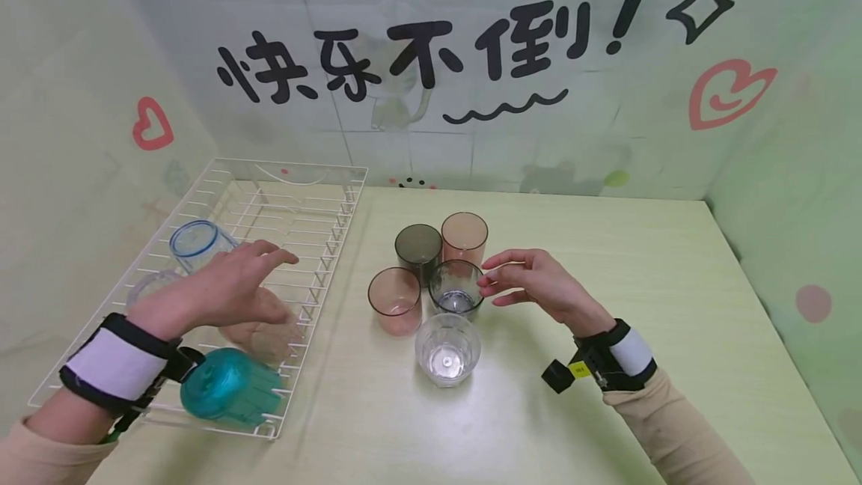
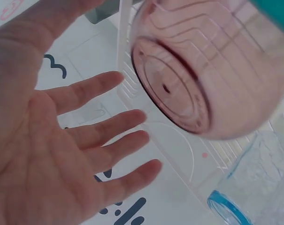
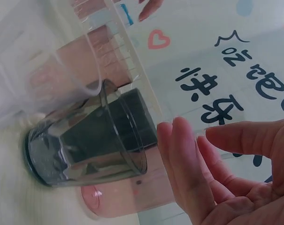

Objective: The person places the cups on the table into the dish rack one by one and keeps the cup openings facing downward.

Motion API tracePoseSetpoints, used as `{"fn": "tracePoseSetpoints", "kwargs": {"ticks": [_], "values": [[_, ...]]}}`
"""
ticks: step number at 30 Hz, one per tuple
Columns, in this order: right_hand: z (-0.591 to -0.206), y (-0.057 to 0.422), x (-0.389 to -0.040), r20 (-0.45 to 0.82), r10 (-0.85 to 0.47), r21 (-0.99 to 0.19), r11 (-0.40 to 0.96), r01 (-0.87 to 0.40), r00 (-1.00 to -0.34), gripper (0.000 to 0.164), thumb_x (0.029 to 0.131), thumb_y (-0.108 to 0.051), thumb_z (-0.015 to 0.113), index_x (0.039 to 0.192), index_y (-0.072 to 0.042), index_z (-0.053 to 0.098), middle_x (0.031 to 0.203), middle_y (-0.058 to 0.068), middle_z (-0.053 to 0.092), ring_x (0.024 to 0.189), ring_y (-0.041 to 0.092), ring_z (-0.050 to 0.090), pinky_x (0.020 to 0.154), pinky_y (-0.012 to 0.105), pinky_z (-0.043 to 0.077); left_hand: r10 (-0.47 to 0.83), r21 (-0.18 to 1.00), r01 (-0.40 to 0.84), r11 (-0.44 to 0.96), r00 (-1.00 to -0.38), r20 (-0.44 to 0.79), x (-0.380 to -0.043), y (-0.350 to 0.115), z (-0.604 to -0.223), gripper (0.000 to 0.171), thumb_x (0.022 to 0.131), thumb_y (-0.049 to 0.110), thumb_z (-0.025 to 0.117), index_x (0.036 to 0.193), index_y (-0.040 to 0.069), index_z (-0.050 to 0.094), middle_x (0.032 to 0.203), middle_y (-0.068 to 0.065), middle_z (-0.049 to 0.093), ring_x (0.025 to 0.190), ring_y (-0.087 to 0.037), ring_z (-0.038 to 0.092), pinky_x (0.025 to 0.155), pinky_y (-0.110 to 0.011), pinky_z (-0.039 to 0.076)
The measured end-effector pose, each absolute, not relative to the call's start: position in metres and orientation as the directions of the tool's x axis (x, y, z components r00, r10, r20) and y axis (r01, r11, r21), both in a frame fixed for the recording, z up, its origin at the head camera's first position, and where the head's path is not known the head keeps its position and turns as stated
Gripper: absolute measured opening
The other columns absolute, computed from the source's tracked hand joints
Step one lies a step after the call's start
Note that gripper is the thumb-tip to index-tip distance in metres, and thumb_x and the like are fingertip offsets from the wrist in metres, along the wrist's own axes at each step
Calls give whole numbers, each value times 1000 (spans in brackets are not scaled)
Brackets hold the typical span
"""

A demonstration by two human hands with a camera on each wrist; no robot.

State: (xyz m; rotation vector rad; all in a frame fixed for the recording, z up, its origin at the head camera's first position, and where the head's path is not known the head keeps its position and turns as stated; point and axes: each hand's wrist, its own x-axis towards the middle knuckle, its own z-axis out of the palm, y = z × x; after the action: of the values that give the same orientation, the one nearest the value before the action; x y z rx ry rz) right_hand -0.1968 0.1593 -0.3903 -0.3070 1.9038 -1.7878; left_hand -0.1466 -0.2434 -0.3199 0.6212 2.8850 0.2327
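Note:
My left hand (image 1: 225,287) is over the white wire rack (image 1: 355,208), fingers extended and holding nothing. Just beneath it a pink cup (image 1: 269,343) lies on its side; in the left wrist view its base faces the fingers, apart from them. A teal cup (image 1: 232,389) lies at the rack's near end, a blue-rimmed clear cup (image 1: 202,243) farther back. Another clear cup (image 1: 150,284) is partly hidden by the left wrist. My right hand (image 1: 539,287), fingers loosely bent, is beside the upright light grey glass (image 3: 76,150). Whether the fingertips touch its rim, I cannot tell.
Around the light grey glass stand a dark grey glass (image 1: 419,251), a back pink glass (image 1: 465,234), a front pink glass (image 1: 394,304) and a clear glass (image 1: 447,350), close together. A printed cloth (image 1: 323,141) hangs behind the pale table (image 1: 606,245).

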Motion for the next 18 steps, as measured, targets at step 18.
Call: {"fn": "tracePoseSetpoints", "kwargs": {"ticks": [18], "values": [[-397, 156, -197, -178, -410, -976, 191, 106, -894, 24, 95, 0, 51, 114, 14, 56, 102, 26, 68, 81, 19, 69, 74, 38, 57, 450, 165, 480, 862, -873, 191, -149, -208, -307, 53, 79, 25, 84, 121, 0, 63, 133, -27, 51, 127, -44, 40, 95, -68, 28]]}}
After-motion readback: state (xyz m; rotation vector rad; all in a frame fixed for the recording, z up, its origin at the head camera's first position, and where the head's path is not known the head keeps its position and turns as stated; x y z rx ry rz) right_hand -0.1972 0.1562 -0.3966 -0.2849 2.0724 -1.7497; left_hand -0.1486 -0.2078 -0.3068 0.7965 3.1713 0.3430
